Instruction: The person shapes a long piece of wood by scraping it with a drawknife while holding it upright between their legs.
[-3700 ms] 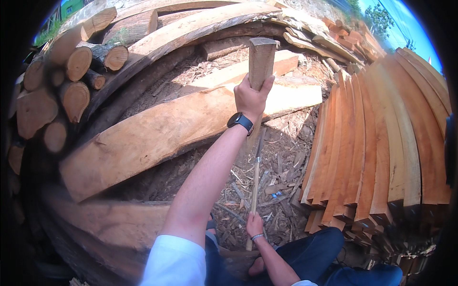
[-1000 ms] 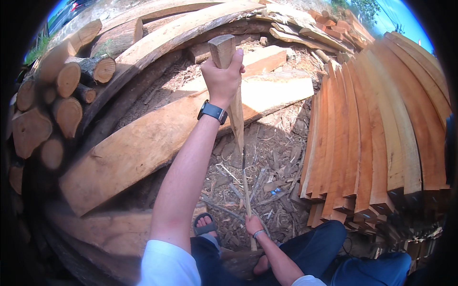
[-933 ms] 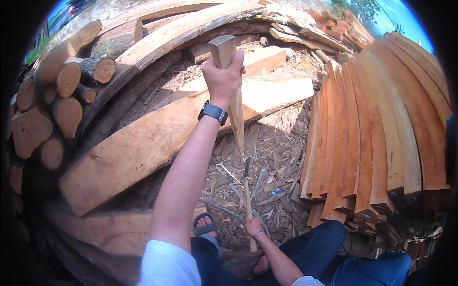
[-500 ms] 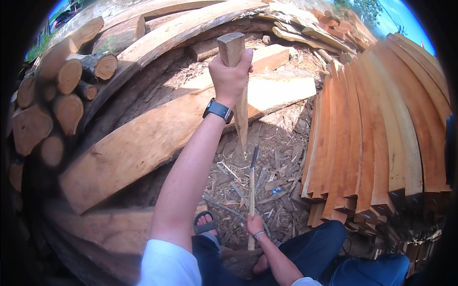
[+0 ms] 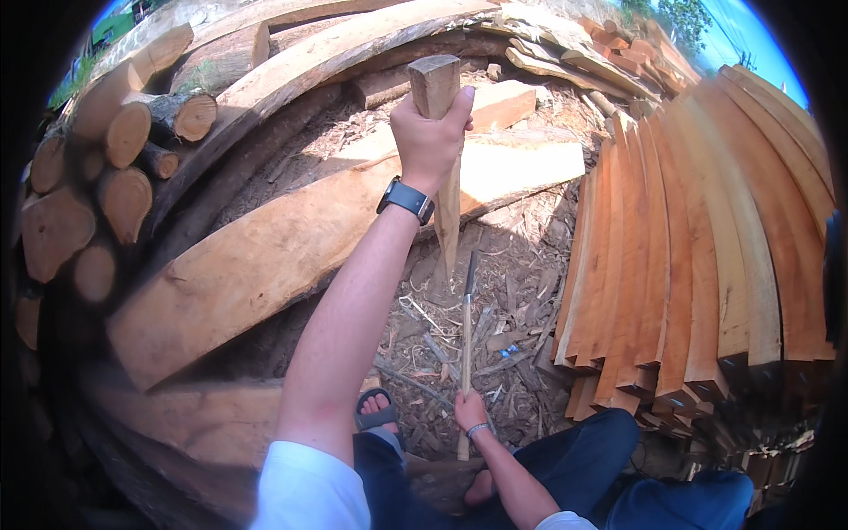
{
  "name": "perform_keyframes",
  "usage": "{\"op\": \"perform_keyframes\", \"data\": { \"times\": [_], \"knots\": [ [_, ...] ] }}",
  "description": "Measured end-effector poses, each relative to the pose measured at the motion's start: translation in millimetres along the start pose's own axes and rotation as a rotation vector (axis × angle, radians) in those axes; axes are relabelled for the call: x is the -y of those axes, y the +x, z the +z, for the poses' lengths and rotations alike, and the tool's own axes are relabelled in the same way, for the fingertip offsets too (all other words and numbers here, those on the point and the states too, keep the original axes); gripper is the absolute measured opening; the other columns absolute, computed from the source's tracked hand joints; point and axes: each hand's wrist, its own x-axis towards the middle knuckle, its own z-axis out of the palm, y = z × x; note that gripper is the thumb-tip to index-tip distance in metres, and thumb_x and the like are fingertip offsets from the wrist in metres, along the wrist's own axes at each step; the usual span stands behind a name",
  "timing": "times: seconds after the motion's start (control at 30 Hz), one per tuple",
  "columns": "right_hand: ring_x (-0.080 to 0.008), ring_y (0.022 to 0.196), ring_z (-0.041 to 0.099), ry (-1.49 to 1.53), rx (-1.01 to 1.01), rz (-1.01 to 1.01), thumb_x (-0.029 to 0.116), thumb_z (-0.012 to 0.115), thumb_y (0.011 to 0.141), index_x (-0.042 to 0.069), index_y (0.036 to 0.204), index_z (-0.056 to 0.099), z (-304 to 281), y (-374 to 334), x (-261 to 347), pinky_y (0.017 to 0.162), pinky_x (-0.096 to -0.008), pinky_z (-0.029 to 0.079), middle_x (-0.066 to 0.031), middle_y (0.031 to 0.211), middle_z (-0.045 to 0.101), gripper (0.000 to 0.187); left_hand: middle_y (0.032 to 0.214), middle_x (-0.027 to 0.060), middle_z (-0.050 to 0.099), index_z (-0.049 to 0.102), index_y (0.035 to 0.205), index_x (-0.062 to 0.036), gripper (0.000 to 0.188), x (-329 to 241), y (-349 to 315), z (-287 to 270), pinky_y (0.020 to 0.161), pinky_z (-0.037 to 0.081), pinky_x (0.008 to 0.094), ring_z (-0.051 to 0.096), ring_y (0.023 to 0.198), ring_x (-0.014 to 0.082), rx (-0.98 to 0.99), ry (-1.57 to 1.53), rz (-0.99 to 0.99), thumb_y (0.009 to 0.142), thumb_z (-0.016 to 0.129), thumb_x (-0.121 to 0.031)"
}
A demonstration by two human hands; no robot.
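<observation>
Left hand (image 5: 430, 132) grips the top of an upright stake (image 5: 442, 150); right hand (image 5: 469, 412), near, holds an axe (image 5: 467, 340) by its handle; planks (image 5: 707, 238) stacked right; logs (image 5: 106, 177) left.

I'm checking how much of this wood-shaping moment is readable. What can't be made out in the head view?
- Tip of the wooden stake: blurs into the chip litter.
- Stake's upper shaft: wrapped by the left hand.
- Blade of the hatchet: seen edge-on, too thin to tell.
- Handle end: covered by the right hand.
- Lower ends of the stacked planks: lost in the dark fisheye rim.
</observation>
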Motion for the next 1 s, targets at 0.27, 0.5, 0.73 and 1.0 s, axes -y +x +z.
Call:
{"op": "perform_keyframes", "data": {
  "times": [0.27, 0.5, 0.73, 1.0],
  "knots": [
    [-0.0218, 0.038, 0.056, 0.124, -0.034, -0.037, 0.026, 0.046, 0.099, -0.004, 0.088, 0.047, -2, -14, 20, 0.035, -0.0365, 0.046, -0.0100, 0.053, 0.054, 0.032, 0.065, 0.0050, 0.065, 0.065, 0.079, 0.0005, 0.023, 3, -1, -6, 0.050, 0.049, 0.0238, 0.063, 0.056, 0.0097, -0.004, 0.018, -0.010, 0.084, 0.073, -0.020],
    [-0.0224, 0.039, 0.057, 0.067, 0.130, 0.102, 0.028, 0.044, 0.099, -0.003, 0.086, 0.048, 10, -6, -17, 0.036, -0.0369, 0.046, -0.0113, 0.054, 0.055, 0.033, 0.065, 0.0053, 0.066, 0.065, 0.081, -0.0005, 0.024, 2, -3, -1, 0.052, 0.051, 0.0249, 0.063, 0.056, 0.0111, -0.008, -0.010, -0.025, 0.085, 0.073, -0.023],
    [-0.0240, 0.039, 0.058, -0.098, -0.068, -0.041, 0.027, 0.044, 0.099, -0.002, 0.084, 0.049, 16, -12, -11, 0.037, -0.0382, 0.047, -0.0109, 0.053, 0.055, 0.033, 0.065, 0.0051, 0.066, 0.065, 0.082, -0.0010, 0.025, 3, 1, -8, 0.054, 0.051, 0.0252, 0.064, 0.057, 0.0117, 0.001, 0.032, -0.010, 0.085, 0.074, -0.024],
    [-0.0227, 0.038, 0.056, 0.183, -0.127, 0.029, 0.026, 0.043, 0.100, 0.000, 0.081, 0.048, 4, -20, 8, 0.035, -0.0366, 0.045, -0.0103, 0.054, 0.054, 0.033, 0.065, 0.0049, 0.066, 0.065, 0.082, -0.0006, 0.024, 4, -1, -9, 0.054, 0.051, 0.0251, 0.064, 0.057, 0.0114, 0.017, 0.037, -0.004, 0.085, 0.073, -0.023]
  ]
}}
